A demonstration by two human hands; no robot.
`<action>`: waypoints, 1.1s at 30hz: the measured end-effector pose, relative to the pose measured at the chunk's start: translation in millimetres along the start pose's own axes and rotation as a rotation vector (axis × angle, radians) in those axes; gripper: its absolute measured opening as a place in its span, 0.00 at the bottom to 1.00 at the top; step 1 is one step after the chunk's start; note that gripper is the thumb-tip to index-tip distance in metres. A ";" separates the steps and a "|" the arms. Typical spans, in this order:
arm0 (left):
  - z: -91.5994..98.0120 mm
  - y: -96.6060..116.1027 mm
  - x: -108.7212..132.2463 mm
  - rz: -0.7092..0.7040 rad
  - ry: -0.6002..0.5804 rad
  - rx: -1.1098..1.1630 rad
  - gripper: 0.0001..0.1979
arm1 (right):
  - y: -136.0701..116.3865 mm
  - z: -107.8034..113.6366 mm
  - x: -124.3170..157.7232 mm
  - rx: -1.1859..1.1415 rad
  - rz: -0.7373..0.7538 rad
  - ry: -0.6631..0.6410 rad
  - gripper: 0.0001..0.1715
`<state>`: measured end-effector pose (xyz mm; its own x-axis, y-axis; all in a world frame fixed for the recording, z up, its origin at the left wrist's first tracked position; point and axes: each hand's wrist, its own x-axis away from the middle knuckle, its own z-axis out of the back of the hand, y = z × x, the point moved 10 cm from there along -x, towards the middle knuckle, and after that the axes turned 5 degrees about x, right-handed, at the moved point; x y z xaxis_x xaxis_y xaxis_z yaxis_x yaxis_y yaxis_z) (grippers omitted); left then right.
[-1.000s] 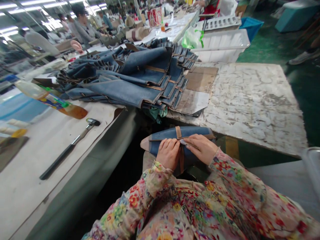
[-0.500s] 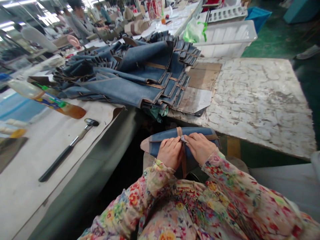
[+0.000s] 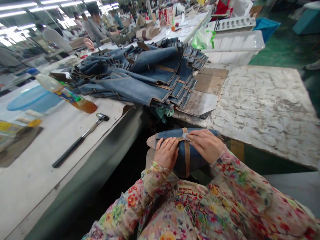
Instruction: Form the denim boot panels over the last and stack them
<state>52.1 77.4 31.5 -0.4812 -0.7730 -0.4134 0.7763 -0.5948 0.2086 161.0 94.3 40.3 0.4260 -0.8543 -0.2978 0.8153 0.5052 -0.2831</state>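
Note:
A blue bag piece (image 3: 197,159) with tan straps and a pale pointed end lies across my lap. One strap runs along its top and another crosses it. My left hand (image 3: 166,152) is on its left part, fingers bent over and pressing on the lengthwise strap; its thumb is hidden. My right hand (image 3: 208,144) has its fingers closed around a small whitish piece (image 3: 185,136), which touches the bag piece where the straps cross. Too little of that piece shows to tell its kind.
A hammer (image 3: 81,140) lies on the left table (image 3: 30,186), near a bottle of amber liquid (image 3: 66,93). Blue strapped pieces (image 3: 127,86) are heaped ahead. A worn white board (image 3: 265,100) stands at right, with a white bin (image 3: 235,46) behind. People work in the background.
The view has shifted, so the surroundings sit further right. My hands have moved apart: the left lies further left along the strap, while the right still has the whitish piece at the crossing.

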 end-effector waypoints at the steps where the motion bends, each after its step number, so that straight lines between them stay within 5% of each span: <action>1: 0.2 -0.4 0.2 0.003 0.004 0.000 0.14 | -5.2 -4.3 -2.2 0.007 0.020 -0.017 0.18; 8: -1.0 -10.8 5.9 0.002 -0.049 -0.004 0.15 | -21.0 -32.8 -13.5 0.034 0.066 -0.095 0.18; 23: 27.8 -74.0 33.6 0.223 0.014 -0.092 0.14 | -74.2 -67.4 -70.2 -0.047 0.173 -0.246 0.16; 33: 20.7 -69.0 37.2 0.239 0.008 -0.116 0.15 | -42.4 -45.3 -33.5 0.065 0.171 -0.142 0.18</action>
<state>-27.8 85.2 20.1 -0.2758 -0.8863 -0.3719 0.9091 -0.3662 0.1986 94.5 107.0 21.0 0.6071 -0.7681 -0.2038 0.7481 0.6389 -0.1793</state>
